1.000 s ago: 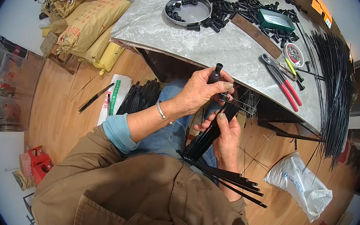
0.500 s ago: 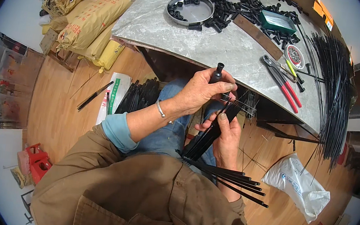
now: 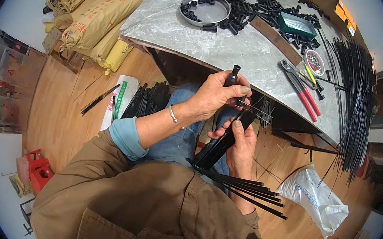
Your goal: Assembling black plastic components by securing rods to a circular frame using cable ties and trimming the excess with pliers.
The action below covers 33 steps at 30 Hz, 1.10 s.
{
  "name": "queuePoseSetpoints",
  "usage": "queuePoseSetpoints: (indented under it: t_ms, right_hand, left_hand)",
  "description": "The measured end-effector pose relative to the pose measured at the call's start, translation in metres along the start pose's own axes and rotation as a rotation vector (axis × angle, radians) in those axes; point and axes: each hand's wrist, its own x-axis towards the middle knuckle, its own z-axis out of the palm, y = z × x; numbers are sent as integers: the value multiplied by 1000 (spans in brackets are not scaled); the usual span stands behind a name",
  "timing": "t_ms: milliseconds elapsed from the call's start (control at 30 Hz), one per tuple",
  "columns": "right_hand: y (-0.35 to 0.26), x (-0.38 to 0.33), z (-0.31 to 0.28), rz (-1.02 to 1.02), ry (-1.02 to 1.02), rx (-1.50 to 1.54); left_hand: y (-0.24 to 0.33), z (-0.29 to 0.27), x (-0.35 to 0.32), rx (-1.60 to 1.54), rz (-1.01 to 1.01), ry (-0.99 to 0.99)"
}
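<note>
My left hand (image 3: 213, 95), with a silver bangle at its wrist, is closed around a black tubular fitting (image 3: 232, 79) with a flared top end. Just below and to the right, my right hand (image 3: 242, 146) grips a bundle of thin black rods (image 3: 216, 150) that slants down to my lap. Thin wire-like strands (image 3: 262, 112) cross near the bundle's upper end, close to my left fingertips. How they join the fitting is hidden by my fingers. Several loose black rods (image 3: 254, 189) lie across my lap and poke out past my right forearm.
The grey table (image 3: 181, 47) bears a round metal tray (image 3: 203, 22), a heap of black fittings (image 3: 256, 4), a rusty flat bar (image 3: 276, 39), a green box (image 3: 298, 25), red-handled cutters (image 3: 302, 92) and long black wires (image 3: 353, 109). A white sack (image 3: 317, 197) lies on the floor.
The whole view has shifted slightly. Both hands keep nearly the same grip and place.
</note>
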Motion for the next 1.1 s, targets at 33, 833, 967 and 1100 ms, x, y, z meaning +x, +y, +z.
queuePoseSetpoints:
  t_ms: [33, 833, 967, 1100]
  right_hand:
    - [0, 0, 0, 0, -1, 1]
    - [0, 1, 3, 14, 10, -29]
    - [2, 1, 6, 2, 18, -59]
    - [3, 1, 9, -40, 39, -102]
  left_hand:
    - [1, 0, 0, 17, -4, 7]
    - [6, 3, -4, 134, 55, -14]
    - [9, 3, -5, 181, 52, -14]
    - [13, 4, -7, 231, 55, 6]
